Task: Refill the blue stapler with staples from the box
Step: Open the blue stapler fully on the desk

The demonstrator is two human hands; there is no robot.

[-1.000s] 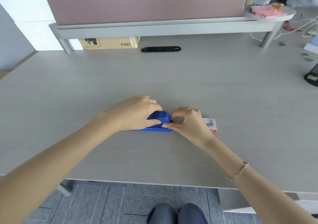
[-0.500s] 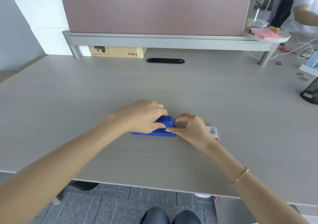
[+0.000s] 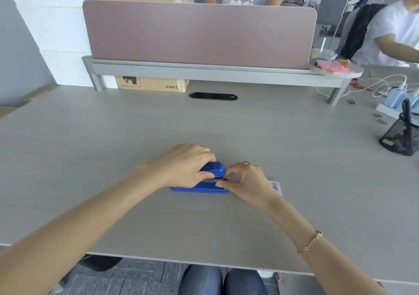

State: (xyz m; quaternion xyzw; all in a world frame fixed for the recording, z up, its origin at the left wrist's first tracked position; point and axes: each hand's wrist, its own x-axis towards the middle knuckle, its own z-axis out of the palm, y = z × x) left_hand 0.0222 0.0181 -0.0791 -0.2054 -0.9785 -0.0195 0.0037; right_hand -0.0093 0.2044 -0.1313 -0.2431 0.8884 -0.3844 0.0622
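The blue stapler (image 3: 215,170) lies on the desk in front of me, its base flat and its top lifted a little so the metal staple channel shows. My left hand (image 3: 183,164) wraps over the stapler's top and rear. My right hand (image 3: 246,180) pinches at the stapler's front end, thumb and forefinger at the metal channel. The white and red staple box (image 3: 276,187) sits just right of my right hand, mostly hidden behind it. I cannot tell if staples are between the fingers.
A pink divider (image 3: 199,33) on a grey shelf stands at the back, with a cardboard box (image 3: 152,83) under it. A black mesh pen cup (image 3: 401,136) and chargers with cables sit at the far right. People stand beyond the divider and at the right.
The view has tilted up, showing more of the room. The stapler's top now stands slightly open, with the metal channel showing. Both hands stay on the stapler.
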